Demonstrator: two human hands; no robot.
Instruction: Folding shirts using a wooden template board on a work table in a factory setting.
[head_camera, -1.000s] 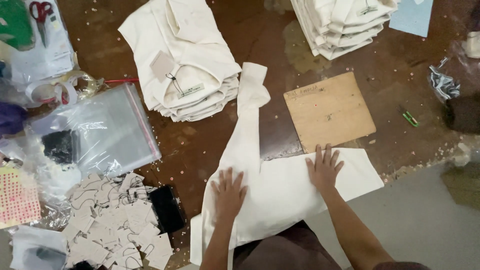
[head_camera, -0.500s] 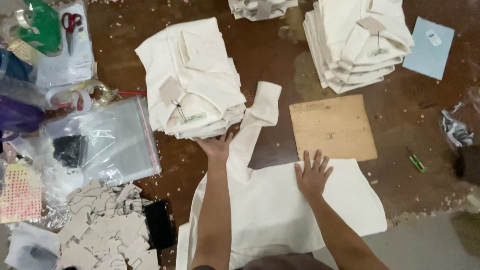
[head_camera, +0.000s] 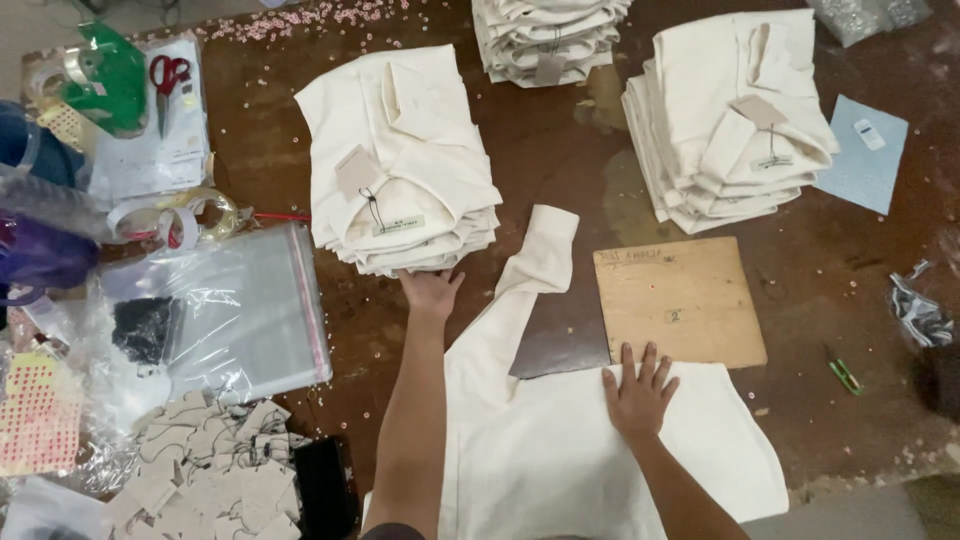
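So a cream garment (head_camera: 560, 450) is spread flat on the brown tabletop (head_camera: 560, 150), near edge, with one long sleeve (head_camera: 520, 290) stretched up and away toward the stacks. The right hand (head_camera: 638, 390) is laid palm down on the garment's upper edge, fingers fanned out wide, nothing gripped, just pressing on the cloth right below the square wooden board (head_camera: 680, 300). The board is lying partly under or against the fabric's top edge, hard to tell which.

The left hand (head_camera: 430, 292) is reached out to the front of the nearest stack of folded cream garments (head_camera: 400, 160), fingertips tucked at the bottom edge of the pile; whether anything is actually pinched in that grip can't be made out, the fingers are hidden against the cloth. A card tag (head_camera: 357, 172) is seen on top of that stack.

Two more folded stacks are sat further back, one at the top middle (head_camera: 545, 40) and one on the right (head_camera: 730, 120). Off to the left a clear plastic bag (head_camera: 240, 310) is lying flat, a heap of loose card tags (head_camera: 200, 460) is piled near the edge, and red-handled scissors (head_camera: 168, 80) are resting on some papers
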